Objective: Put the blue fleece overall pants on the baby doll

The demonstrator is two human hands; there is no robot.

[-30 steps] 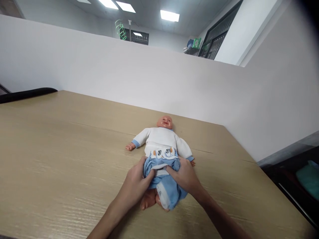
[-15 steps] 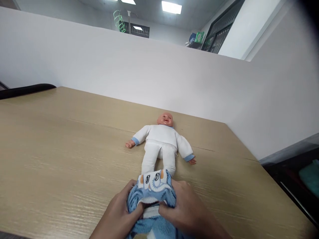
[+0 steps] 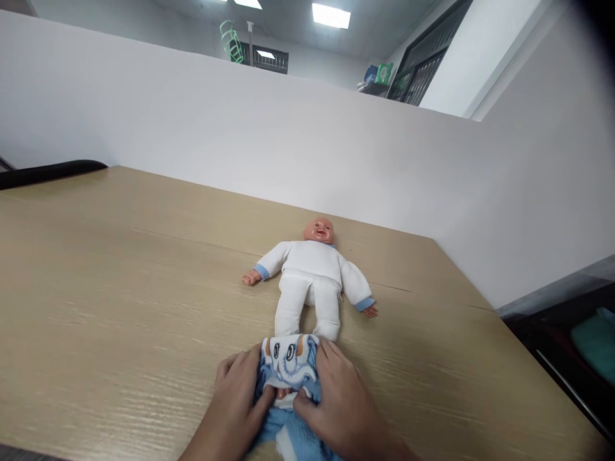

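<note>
Blue trousers (image 3: 288, 368) sit bunched around the feet of the doll (image 3: 312, 275), near me on the table (image 3: 120, 288). My left hand (image 3: 235, 410) and right hand (image 3: 336, 403) clamp the waistband; the white-clad legs lie uncovered beyond.

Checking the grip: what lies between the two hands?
Head view: the bunched blue trousers, gripped by left hand and right hand, at the end of the doll's legs.

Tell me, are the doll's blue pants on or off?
Almost off: left hand and right hand bunch the blue pants at the doll's feet, legs uncovered.
</note>
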